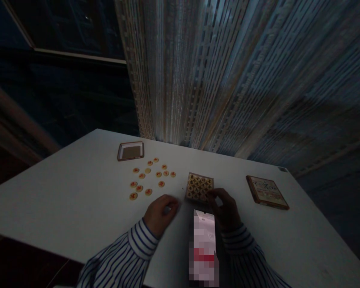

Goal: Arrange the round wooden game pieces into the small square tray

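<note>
A small clear-sided box (199,186) near the middle of the white table holds rows of round pieces with dark characters. My right hand (226,208) is at the box's lower right corner, fingers bent and pressed together on or beside a piece there; what they hold is hidden. To the left of the box, my left hand (161,213) hovers low over the table with thumb and fingertips curled together, and its grip is too dim to make out. Several round pieces with red characters (149,192) lie loose on the table beyond my left hand.
An open shallow tray (131,151) sits at the table's back left. On the right lies a flat case with a picture on top (267,192). A lit phone (204,240) is between my forearms. Curtains (198,80) hang behind the table (78,192).
</note>
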Available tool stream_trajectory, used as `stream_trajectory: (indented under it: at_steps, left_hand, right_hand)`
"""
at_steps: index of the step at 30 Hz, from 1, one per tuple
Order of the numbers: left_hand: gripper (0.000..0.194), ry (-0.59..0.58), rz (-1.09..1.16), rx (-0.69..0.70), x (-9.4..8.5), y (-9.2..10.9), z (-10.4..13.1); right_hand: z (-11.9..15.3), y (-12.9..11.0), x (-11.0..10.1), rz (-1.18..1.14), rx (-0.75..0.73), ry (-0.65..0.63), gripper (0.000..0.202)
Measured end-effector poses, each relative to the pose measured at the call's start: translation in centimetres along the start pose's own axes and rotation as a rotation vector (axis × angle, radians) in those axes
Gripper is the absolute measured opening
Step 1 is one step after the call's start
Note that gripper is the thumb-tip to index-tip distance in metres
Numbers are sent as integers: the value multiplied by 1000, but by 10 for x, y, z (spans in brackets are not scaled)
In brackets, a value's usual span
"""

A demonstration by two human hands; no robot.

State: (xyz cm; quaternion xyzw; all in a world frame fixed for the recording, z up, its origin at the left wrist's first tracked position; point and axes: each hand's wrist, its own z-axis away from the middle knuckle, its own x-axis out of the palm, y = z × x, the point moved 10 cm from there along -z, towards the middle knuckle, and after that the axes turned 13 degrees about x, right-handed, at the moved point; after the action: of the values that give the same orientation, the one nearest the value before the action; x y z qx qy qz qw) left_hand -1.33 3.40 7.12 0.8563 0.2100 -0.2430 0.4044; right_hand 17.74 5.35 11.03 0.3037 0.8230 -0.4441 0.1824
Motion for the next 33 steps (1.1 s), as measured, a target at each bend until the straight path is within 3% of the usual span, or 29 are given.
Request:
stream_trajectory:
  at_steps: [11,23,33]
  left_hand:
    - [12,72,-97,28,-34,-5,13]
    - [16,156,-195,53,-60,-19,23]
    - [14,130,-413,106,-76,-31,19]
  right_hand:
    - [-1,-22,23,18,-77,-136,6]
    - [-7,-71,48,78,-288,-238,9]
    - [-18,-104,67,97,-365,-305,12]
